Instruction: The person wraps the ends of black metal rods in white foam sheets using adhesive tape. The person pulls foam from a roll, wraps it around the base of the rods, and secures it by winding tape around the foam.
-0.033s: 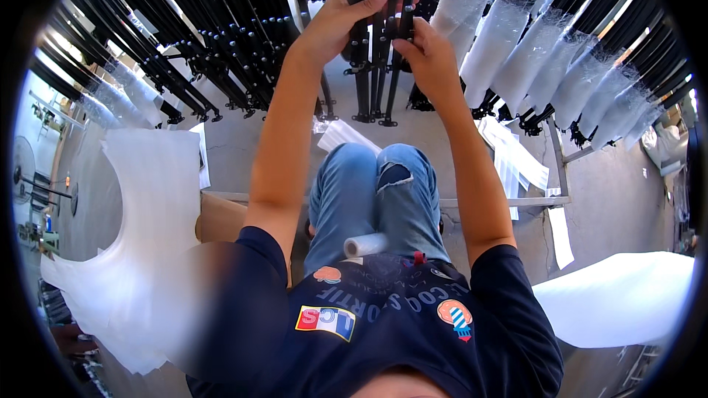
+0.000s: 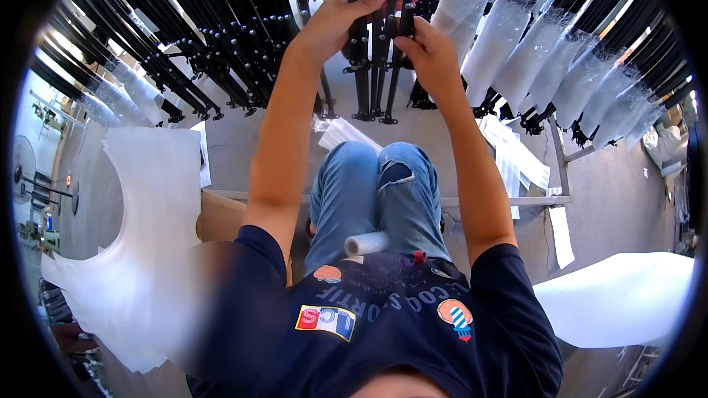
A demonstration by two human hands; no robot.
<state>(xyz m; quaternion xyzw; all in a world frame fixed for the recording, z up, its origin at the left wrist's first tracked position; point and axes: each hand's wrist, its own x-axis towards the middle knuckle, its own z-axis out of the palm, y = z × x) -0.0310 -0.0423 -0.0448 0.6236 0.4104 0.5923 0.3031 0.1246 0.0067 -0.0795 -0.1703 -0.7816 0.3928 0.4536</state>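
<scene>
Several slim black metal bars hang upright ahead of me, with small brackets at their lower ends. My left hand is closed around this group from the left, its thumb across the front and its fingers passing behind. From the right, my right hand grips the rightmost bar of the group between thumb and fingers. The fingertips of both hands are partly hidden by the bars. On my lap lies a small roll of clear film.
Rows of black bars hang to the left. On the right, hanging bundles have film-wrapped lower ends. A large white foam sheet stands at left, another white sheet at right. White strips lie near a metal frame.
</scene>
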